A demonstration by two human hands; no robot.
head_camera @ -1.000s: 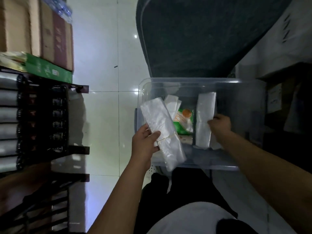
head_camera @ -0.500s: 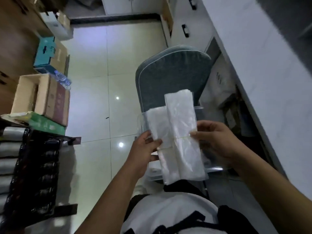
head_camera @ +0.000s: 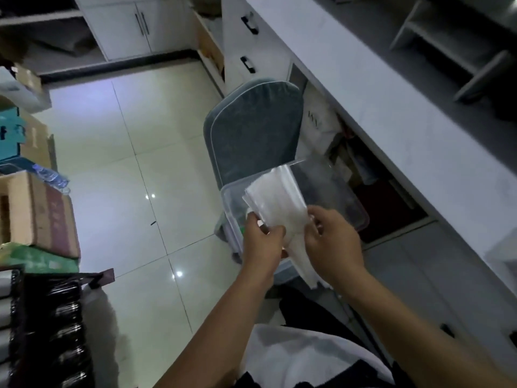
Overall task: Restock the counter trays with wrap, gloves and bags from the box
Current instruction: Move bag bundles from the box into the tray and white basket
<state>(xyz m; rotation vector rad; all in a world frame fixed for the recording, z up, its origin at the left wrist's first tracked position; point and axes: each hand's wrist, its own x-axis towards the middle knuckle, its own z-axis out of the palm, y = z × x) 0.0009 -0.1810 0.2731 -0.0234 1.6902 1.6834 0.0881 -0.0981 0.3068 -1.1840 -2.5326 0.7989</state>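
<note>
Bare white counter [head_camera: 397, 127] along the right, grey shelf unit [head_camera: 453, 43] at its far edge, chair back [head_camera: 251, 130] behind clear box [head_camera: 355, 211], open tiled floor [head_camera: 134, 169] left, cardboard boxes [head_camera: 42, 214] at left edge

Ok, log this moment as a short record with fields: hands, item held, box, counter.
left hand: grips the bundle from its left side
right hand: holds the bundle from its right side
item held: bundle of clear plastic bags, lifted above the box
box: clear plastic storage box, on the grey chair
counter: white counter, to the right; no trays visible on it
</note>
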